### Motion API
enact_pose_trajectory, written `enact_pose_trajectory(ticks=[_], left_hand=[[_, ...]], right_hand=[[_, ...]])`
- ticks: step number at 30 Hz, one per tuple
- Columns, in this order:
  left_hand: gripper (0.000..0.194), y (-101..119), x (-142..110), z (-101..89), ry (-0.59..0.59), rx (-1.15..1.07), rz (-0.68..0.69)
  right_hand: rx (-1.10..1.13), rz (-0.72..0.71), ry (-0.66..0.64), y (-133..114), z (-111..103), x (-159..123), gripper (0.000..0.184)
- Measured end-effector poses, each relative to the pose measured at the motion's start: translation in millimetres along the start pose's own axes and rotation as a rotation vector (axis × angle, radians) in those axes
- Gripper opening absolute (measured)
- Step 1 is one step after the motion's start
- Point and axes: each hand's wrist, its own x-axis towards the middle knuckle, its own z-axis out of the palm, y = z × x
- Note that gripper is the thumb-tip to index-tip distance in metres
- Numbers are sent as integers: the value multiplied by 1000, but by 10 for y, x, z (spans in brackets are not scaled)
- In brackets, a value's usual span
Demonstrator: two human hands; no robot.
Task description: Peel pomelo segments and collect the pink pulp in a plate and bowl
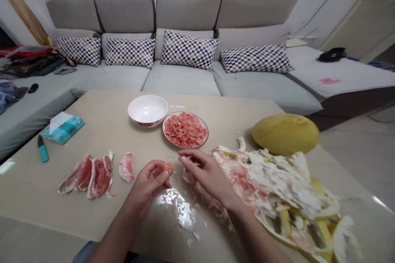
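Observation:
My left hand (pixel 151 183) is curled around a pink pomelo segment (pixel 165 167) just above the table. My right hand (pixel 205 172) hovers beside it, fingers bent and pinched near the segment's end; what it pinches is too small to name. Three peeled pink segments (pixel 92 172) lie to the left on the beige table (pixel 108 119). Behind the hands stand a plate of pink pomelo pieces (pixel 185 130) and a white bowl (pixel 148 109).
A large heap of white and yellow peel (pixel 286 189) covers the table's right side, with a whole yellow pomelo (pixel 285 133) behind it. A tissue pack (pixel 63 128) and a teal marker (pixel 42 148) lie at the left. A grey sofa (pixel 182 78) with checkered cushions stands beyond.

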Motion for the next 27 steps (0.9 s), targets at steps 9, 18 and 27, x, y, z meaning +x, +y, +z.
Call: enact_pose_trajectory(ticks=[9, 18, 27], left_hand=[[28, -79, 29, 34, 16, 79, 3], [25, -166, 14, 88, 44, -68, -94], [19, -110, 68, -1, 113, -349, -41]], right_hand=[[90, -167, 142, 49, 210, -299, 6], [-153, -386, 164, 119, 364, -386, 19], [-215, -423, 157, 173, 499, -447, 19]])
